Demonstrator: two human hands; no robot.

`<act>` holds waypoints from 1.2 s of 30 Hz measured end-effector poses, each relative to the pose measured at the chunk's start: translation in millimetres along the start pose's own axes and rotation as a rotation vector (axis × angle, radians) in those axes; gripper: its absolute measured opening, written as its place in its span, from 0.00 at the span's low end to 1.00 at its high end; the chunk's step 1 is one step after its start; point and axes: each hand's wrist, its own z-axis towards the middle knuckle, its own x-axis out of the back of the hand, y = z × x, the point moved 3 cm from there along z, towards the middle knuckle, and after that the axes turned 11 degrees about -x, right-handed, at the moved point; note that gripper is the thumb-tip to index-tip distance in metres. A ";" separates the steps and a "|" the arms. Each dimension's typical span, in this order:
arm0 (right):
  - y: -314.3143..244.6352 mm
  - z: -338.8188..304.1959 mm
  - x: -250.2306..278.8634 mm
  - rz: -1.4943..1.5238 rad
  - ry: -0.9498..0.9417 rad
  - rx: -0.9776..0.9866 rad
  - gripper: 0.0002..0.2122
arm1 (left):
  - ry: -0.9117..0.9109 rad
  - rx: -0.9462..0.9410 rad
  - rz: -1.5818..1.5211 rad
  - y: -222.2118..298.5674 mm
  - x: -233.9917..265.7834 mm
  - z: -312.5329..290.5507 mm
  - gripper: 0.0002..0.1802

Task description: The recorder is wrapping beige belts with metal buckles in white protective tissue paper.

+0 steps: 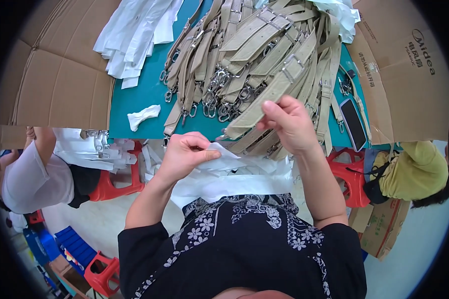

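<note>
My left hand (184, 157) is closed in a pinch on a thin white wrapping sheet (226, 150) at the table's near edge. Between the thumb and fingers of my right hand (293, 124) is a beige strap (264, 103), with a metal buckle along it and its near end angled down to the left. Behind it lies a heap of similar beige straps (254, 52) with silver buckles and snap hooks. More white sheets (234, 184) rest across my lap. What lies under my right fingers is partly hidden.
Long white sheets (134, 37) and a crumpled white piece (143, 117) lie on the green table (127, 99). A phone (352, 123) is at the right edge. Cardboard panels (62, 74) stand at both sides. Two people sit left and right, near red stools (346, 177).
</note>
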 end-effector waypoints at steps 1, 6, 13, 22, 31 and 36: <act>-2.2 -6.3 3.2 -0.030 0.002 0.006 0.09 | -0.007 0.018 0.024 2.8 -1.3 -0.3 0.06; -6.2 -20.2 7.6 0.064 0.004 0.014 0.09 | 0.005 0.055 0.031 3.9 -4.9 -0.8 0.07; -2.2 -19.6 3.5 0.084 -0.010 0.008 0.08 | 0.017 0.046 0.075 4.0 -7.9 -1.9 0.07; -9.5 -21.8 -0.3 0.160 0.005 0.013 0.08 | 0.045 -0.005 0.158 2.9 -11.0 -0.8 0.07; 5.7 -14.7 -0.8 0.076 0.087 -0.007 0.07 | 0.049 -0.032 0.123 -1.4 -6.7 -3.1 0.07; 18.6 -9.5 3.2 0.004 0.088 -0.034 0.08 | -0.009 0.007 0.166 -1.0 -8.6 -3.7 0.07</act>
